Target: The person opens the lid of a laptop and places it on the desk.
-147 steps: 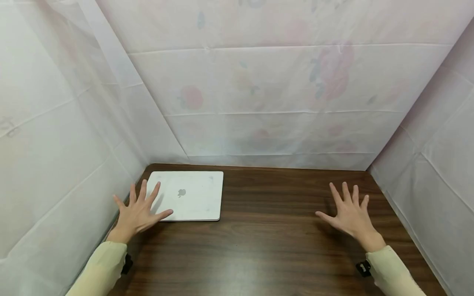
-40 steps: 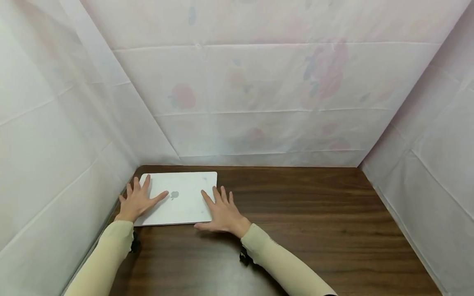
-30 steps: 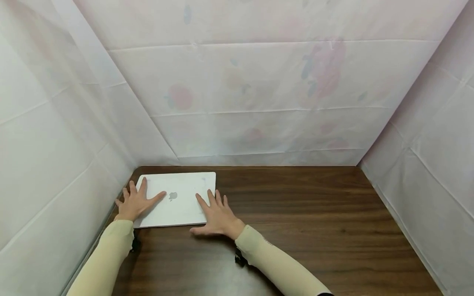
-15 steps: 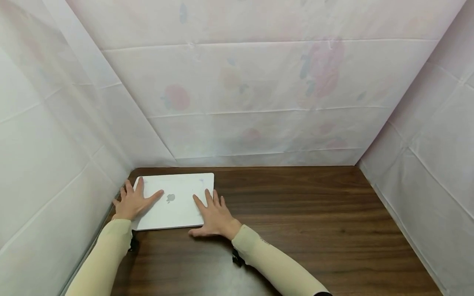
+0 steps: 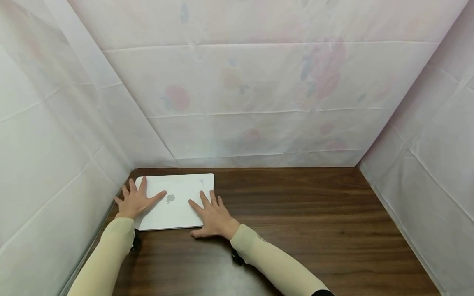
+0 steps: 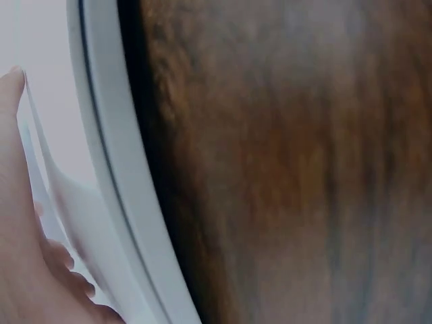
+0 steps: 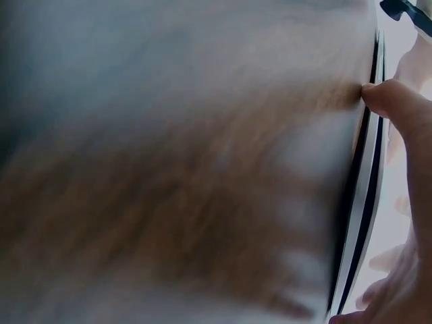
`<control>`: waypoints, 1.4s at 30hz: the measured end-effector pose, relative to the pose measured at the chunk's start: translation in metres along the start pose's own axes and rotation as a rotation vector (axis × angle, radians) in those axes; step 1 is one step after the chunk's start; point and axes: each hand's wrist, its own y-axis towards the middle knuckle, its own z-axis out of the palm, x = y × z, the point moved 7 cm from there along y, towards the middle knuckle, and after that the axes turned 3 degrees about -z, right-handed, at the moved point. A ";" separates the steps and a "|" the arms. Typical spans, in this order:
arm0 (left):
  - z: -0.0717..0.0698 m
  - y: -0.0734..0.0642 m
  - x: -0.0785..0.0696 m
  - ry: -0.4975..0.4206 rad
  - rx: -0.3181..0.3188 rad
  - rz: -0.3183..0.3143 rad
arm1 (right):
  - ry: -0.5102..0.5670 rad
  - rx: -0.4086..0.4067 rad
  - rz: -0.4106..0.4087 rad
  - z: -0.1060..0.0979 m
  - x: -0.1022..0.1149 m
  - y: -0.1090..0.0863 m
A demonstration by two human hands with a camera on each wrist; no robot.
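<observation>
White cloth [image 5: 240,90], crease-lined, faint pink and blue fruit print, behind a dark brown wood-grain worktop [image 5: 296,213].

Item: laptop [image 5: 177,209], one, white, lid down. Lies flat at the worktop's far left corner, between the two hands. Grey apple logo [image 5: 170,199] at mid-lid; faint smudges by the far right corner. Thin dark seam along the edge, seen at the left wrist.

Left hand [image 5: 135,202]: grip spread wide, clasping nothing. Thumb over the lid, pointing toward the logo; index finger over the lid's left part; remaining fingers past the left edge, near the side cloth.

Right hand [image 5: 214,218]: grip likewise spread, clasping nothing. Index and middle fingers over the lid's right part; little finger past the right edge; thumb just beyond the near edge. Firm contact, either hand: cannot tell.

Sleeves, pair: left sleeve [image 5: 103,255] and right sleeve [image 5: 277,261], pale yellow-green; black device under each wrist. Black band [image 5: 323,293] farther along the right sleeve.

Side cloth, left [image 5: 55,144] and right [image 5: 437,144]: whitish, creased, flanking the worktop.
</observation>
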 end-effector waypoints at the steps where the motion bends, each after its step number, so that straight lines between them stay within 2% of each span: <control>1: 0.002 0.001 0.001 -0.001 0.008 -0.003 | -0.002 0.000 0.001 0.000 0.001 0.001; 8: 0.007 0.002 0.000 0.005 0.017 -0.019 | -0.003 0.012 -0.001 0.004 0.005 0.004; 18: 0.007 -0.002 -0.009 -0.027 0.063 -0.022 | 0.006 -0.030 -0.010 0.002 0.003 0.009; 27: 0.011 -0.005 -0.006 -0.007 0.096 -0.069 | 0.017 0.000 -0.005 0.010 0.007 0.009; 35: 0.013 -0.004 -0.010 0.009 0.096 -0.035 | -0.015 0.003 -0.008 0.010 0.007 0.010; 42: 0.010 -0.003 -0.009 0.010 0.092 -0.035 | 0.004 0.003 -0.011 0.009 0.007 0.011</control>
